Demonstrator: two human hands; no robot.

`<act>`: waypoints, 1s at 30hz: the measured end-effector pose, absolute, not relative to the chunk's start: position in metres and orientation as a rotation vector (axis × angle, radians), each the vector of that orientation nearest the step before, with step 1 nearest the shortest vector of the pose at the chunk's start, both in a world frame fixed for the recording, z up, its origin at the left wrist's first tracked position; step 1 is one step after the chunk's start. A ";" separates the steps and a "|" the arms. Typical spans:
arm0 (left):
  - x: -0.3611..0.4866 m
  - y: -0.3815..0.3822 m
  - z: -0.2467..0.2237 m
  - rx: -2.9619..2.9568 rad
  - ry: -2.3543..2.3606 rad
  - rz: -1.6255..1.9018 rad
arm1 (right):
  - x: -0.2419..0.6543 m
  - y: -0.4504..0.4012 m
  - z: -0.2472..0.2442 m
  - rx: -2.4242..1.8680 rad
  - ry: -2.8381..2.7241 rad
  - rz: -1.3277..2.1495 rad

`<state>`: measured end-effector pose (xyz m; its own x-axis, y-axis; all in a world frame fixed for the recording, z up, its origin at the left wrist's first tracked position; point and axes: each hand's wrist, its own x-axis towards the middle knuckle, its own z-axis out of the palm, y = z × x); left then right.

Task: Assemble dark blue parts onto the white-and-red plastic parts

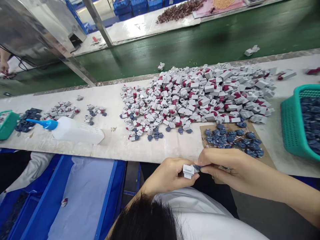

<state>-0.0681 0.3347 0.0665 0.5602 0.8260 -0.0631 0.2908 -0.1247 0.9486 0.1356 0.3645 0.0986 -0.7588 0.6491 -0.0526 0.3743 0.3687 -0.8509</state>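
I have the left hand (pixel 172 175) closed around a small grey block (pixel 188 171), its stepped, square-edged end showing between thumb and fingers. The right hand (pixel 220 163) pinches a dark blue piece (pixel 198 167) between thumb and forefinger, right up against the block; I can't tell whether the two are joined. Both hands sit at the near edge of the tabletop (pixel 112 146), whose pale covering looks scuffed and slightly shiny.

Just beyond the right hand I see a flat brown cardboard sheet (pixel 268 160) bearing lumpy, dark blue pieces (pixel 221 138). Farther off spreads a broad heap of matte grey blocks (pixel 200 96), angular and flecked with dark red parts. To the right stands a green plastic basket (pixel 287 130), its wall perforated, filled with more dark blue pieces. Over on the left lies a smooth, translucent white bottle (pixel 77 130) with a tapered blue nozzle (pixel 48 124).
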 end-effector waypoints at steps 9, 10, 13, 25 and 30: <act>-0.064 0.330 0.057 1.679 0.995 0.661 | 0.128 0.356 0.087 -0.935 -2.174 1.313; -0.064 0.329 0.055 1.669 1.006 0.668 | 0.129 0.355 0.083 -0.934 -2.154 1.315; -0.066 0.330 0.056 1.655 0.995 0.659 | 0.130 0.358 0.079 -0.929 -2.100 1.463; -0.065 0.348 0.073 1.798 0.948 0.702 | 0.052 0.392 0.112 -1.241 -1.261 1.960; -0.069 0.329 0.061 1.807 0.979 0.690 | 0.038 0.370 0.090 -1.213 -1.136 2.009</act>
